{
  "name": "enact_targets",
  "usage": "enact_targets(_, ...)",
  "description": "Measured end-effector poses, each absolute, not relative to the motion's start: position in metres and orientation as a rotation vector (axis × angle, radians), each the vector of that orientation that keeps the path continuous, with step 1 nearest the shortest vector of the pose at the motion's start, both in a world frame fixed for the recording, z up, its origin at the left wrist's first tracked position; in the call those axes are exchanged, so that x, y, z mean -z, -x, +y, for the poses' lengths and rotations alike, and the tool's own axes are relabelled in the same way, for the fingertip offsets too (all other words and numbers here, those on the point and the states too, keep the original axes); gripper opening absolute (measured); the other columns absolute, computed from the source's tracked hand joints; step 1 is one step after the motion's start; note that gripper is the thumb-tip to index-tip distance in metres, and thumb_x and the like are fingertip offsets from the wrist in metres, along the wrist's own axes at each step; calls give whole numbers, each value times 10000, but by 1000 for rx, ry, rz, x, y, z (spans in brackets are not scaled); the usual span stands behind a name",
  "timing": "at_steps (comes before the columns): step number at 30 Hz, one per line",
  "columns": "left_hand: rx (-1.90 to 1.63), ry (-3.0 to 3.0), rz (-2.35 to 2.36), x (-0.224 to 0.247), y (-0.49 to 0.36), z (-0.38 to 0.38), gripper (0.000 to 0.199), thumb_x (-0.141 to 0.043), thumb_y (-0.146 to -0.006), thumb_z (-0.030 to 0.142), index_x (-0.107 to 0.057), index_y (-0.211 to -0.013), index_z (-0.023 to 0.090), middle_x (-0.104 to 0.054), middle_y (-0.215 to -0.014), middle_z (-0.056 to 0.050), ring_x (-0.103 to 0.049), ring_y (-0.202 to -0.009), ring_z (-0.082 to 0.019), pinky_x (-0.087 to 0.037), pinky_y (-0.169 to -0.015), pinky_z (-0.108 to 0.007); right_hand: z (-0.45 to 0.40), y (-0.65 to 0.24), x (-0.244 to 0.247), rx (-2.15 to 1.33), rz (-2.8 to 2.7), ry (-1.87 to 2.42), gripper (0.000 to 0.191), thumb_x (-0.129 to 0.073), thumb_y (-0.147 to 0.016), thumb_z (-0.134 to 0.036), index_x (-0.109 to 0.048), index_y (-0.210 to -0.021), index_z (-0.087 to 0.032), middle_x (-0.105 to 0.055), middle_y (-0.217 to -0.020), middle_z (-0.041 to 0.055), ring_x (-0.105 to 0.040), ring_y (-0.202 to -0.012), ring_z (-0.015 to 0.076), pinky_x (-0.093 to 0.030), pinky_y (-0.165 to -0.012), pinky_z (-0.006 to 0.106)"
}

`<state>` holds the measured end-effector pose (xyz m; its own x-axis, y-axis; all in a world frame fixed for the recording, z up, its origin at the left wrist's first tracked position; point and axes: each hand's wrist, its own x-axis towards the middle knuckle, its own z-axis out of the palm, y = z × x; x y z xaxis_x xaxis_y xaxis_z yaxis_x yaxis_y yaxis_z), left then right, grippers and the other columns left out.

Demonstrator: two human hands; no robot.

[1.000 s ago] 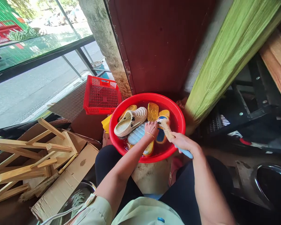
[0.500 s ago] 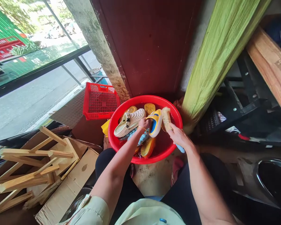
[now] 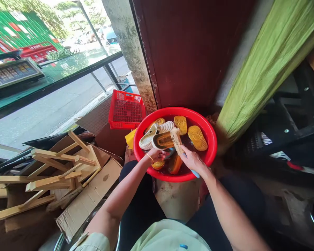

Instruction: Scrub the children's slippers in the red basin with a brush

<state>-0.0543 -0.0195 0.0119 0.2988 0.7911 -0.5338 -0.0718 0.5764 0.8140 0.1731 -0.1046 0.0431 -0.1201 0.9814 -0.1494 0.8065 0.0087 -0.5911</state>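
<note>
While my left hand (image 3: 155, 153) grips a pale-rimmed shoe (image 3: 163, 140) at its near edge, my right hand (image 3: 192, 159) is wrapped round the handle of a brush (image 3: 176, 141), whose blue end juts out past my palm. The shoe is inside the red basin (image 3: 214, 141), a little left of its middle, with its brownish face turned up. Its long axis runs nearly straight across in front of me, left to right, and its right end comes up to the bristles. The brush cuts across that line: its head points away from me, and its handle slants back down to the right. Whether the bristles press on the shoe or hang just over it, I cannot tell. My left hand is the nearer one, right at the shoe; my right hand sits apart from it, off to the right and closer to me, with the brush spanning the gap. Just behind the shoe lies a white clog (image 3: 165, 127), partly covered by it. One yellow slipper (image 3: 180, 125) rests near the far rim, and a second yellow slipper (image 3: 197, 138) lies to the right of the brush. Outside the basin, to the left, stands a red crate (image 3: 127, 111).
</note>
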Motion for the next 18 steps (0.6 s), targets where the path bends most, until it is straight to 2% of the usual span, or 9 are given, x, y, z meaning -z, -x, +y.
enact_targets(3,-835,-969,1350,-10,66,-32,184,-787,-732,253,-699,-884,198,-697,-702,-50,-694,-712,-231,-563,-676,-312,-94,-167,-38,-852,-1984,1928,594,-490,-1001,-296,-423,-1584,-214,-787,-1127,100,-759,-971,248,-519,-780,282)
enact_targets(6,-1144,-935,1366,-15,74,-33,226,-755,-737,231,-697,-955,229,-746,-886,-33,-720,-933,-230,-581,-810,-301,-88,-163,-34,-877,-1958,1903,588,-478,-1001,-298,-433,-1583,-226,-783,-1142,88,-757,-945,238,-523,-771,277)
enact_targets(9,-1207,-675,1142,-23,76,-25,274,-660,-854,401,-688,-1045,208,-757,-959,-52,-727,-885,-197,-603,-801,-307,-86,-167,-34,-923,-1955,1855,573,-469,-1006,-314,-451,-1575,-245,-769,-1195,79,-752,-959,230,-524,-785,275)
enact_targets(11,-1176,-554,1046,-27,76,-17,449,-572,-903,582,-682,-1092,190,-758,-953,-75,-730,-812,-193,-613,-754,-316,-86,-171,-37,-908,-1994,1830,562,-481,-996,-304,-485,-1554,-236,-741,-1269,96,-736,-1032,246,-519,-826,288)
enact_targets(13,-1146,-510,1044,-30,73,-8,568,-532,-903,679,-674,-1143,185,-761,-935,-79,-726,-745,-189,-613,-697,-310,-87,-174,-44,-890,-2034,1819,550,-491,-984,-285,-521,-1529,-226,-743,-1264,107,-731,-1047,261,-514,-834,299)
enact_targets(15,-1126,-511,1062,-29,68,0,535,-583,-898,632,-661,-1192,191,-767,-936,-62,-723,-717,-180,-609,-675,-296,-92,-171,-52,-897,-2040,1810,539,-493,-978,-273,-545,-1512,-231,-777,-1173,98,-744,-991,256,-514,-795,289)
enact_targets(18,-1127,-507,1050,-22,58,5,407,-635,-889,462,-658,-1185,183,-771,-933,-40,-729,-752,-176,-607,-708,-288,-104,-153,-65,-878,-2050,1739,529,-496,-982,-286,-549,-1509,-272,-794,-1120,70,-751,-962,239,-516,-759,269)
